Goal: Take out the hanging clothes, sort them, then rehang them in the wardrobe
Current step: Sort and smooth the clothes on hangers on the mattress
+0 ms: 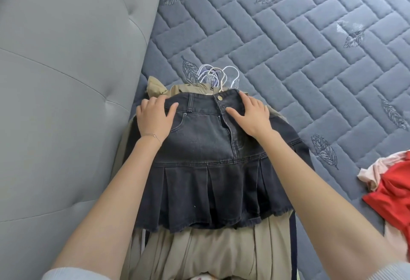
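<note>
Head view, looking down. Dark denim skirt [206,168] spread flat on top of a stack of clothes on the quilted mattress [310,35], with a padded grey headboard [66,79] close along the skirt's left side. Long axis straight away from the body: waistband and brass button [219,97] at the far end, pleated, frayed hem at the near end.

Both hands at the waistband end, one toward each corner: left hand [153,117] over the pocket side, right hand [250,115] just right of the fly. Fingers straight and spread, palms pressed down, nothing gripped. Left fingertips at the skirt's far edge, curled over it or not: impossible to tell.

Just beyond the waistband, a bunch of white and lilac hanger hooks [218,75], pointing away. Right hand nearer to them than left, close beside. Probable hinge of the coming move: a reach past the waistband to those hooks, or a lift of the skirt by its two corners.

Under the skirt, a khaki garment [213,255], showing beyond the hem and past the far left corner. Hanger bodies hidden beneath the cloth. Skirt on a hanger of its own or merely laid on top: not to be told, nor the number of pieces in the stack. Near end of the stack cut off at the lower frame edge.

Well to the skirt's right, a red garment [390,193] and a pale pink one [372,173], the red one cut off at the frame edge.
</note>
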{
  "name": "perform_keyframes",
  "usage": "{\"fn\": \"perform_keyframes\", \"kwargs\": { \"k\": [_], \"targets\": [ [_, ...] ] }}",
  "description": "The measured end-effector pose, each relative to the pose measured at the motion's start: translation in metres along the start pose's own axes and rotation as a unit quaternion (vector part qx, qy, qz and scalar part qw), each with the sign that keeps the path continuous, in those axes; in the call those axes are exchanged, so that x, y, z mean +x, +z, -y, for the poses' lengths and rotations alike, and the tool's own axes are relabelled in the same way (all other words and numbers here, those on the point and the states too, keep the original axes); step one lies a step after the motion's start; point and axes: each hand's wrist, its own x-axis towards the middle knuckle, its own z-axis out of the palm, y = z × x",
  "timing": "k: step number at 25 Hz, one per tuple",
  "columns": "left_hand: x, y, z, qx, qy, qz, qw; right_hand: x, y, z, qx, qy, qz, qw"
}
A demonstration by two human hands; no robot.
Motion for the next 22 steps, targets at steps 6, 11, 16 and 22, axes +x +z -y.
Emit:
{"fn": "perform_keyframes", "kwargs": {
  "k": [6,11,16,22],
  "targets": [
    [-0.023,-0.019,-0.005,-0.031,0.012,-0.045,0.998,-0.018,-0.019,0.003,0.023,0.002,-0.015,1.0],
    [-0.067,-0.066,-0.011,-0.116,0.007,-0.09,0.989,-0.067,-0.057,0.013,0.135,-0.019,-0.084,0.987],
    [-0.134,-0.133,-0.017,-0.222,0.029,-0.086,0.971,-0.172,-0.111,0.03,0.209,-0.022,-0.133,0.969],
    [-0.218,-0.231,-0.031,-0.22,0.096,-0.034,0.97,-0.313,-0.162,0.049,0.282,0.018,-0.181,0.942]
  ]
}}
